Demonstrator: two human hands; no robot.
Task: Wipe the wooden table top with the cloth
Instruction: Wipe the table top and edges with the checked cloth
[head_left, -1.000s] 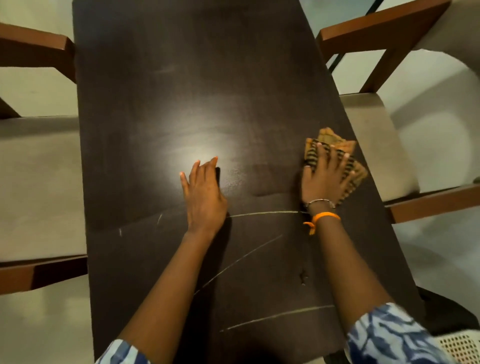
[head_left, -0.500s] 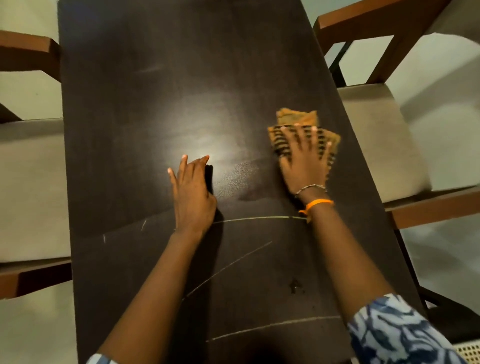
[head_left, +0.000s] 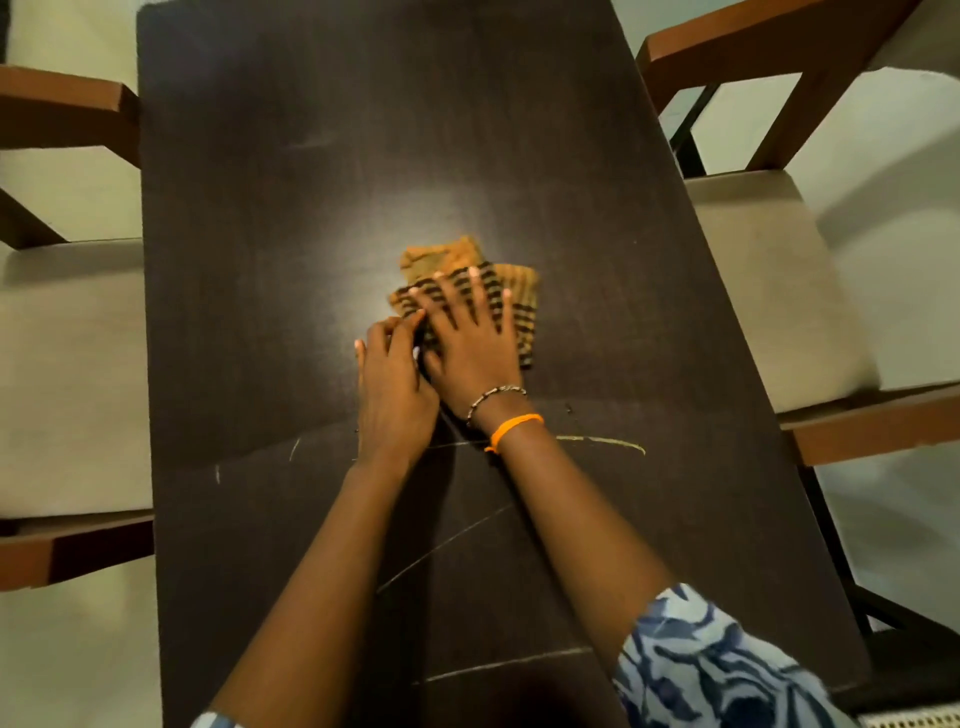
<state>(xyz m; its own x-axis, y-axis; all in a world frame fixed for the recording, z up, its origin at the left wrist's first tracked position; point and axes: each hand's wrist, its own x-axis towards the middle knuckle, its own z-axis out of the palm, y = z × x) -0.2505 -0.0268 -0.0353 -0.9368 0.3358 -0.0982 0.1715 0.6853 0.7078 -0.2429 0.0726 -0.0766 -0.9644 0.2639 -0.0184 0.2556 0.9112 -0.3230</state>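
Note:
A dark wooden table top (head_left: 291, 218) fills the middle of the view. A folded orange cloth with dark stripes (head_left: 522, 291) lies near its centre. My right hand (head_left: 470, 338) presses flat on the cloth with fingers spread. My left hand (head_left: 395, 384) rests on the table right beside it, touching the right hand's thumb side, and its fingertips reach the cloth's left edge. Pale scratch-like lines (head_left: 602, 440) cross the table nearer to me.
Wooden-armed chairs with beige cushions stand on both sides: one on the left (head_left: 67, 364), one on the right (head_left: 769, 291). The chair arms (head_left: 878, 426) sit close to the table's edges. Pale floor shows around them.
My right hand has slid the cloth leftward from the table's right edge to the centre. It now meets my left hand, which has stayed in about the same place.

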